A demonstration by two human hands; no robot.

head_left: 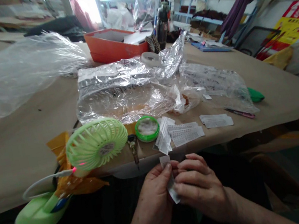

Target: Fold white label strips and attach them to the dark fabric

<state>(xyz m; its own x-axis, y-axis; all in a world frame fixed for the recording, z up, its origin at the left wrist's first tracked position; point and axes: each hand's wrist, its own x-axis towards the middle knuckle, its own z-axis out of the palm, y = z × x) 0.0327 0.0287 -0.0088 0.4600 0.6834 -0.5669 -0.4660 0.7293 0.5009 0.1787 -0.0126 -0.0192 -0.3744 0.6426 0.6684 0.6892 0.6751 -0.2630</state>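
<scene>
Both my hands meet just below the table's front edge, pinching a small white paper strip (170,185). My left hand (156,199) grips it with thumb and fingers closed; my right hand (200,186) is closed on its other side. Just above, on the brown table (26,137), lie small stacks of printed white labels (184,133) and another stack of labels (217,120). A round green lid (147,128) sits beside them.
A light-green desk fan (95,142) on a green base (37,216) stands at the front left with a white cable. Crumpled clear plastic bags (134,91) cover the middle. An orange box (114,44), a tape roll (151,58) and shelving sit behind.
</scene>
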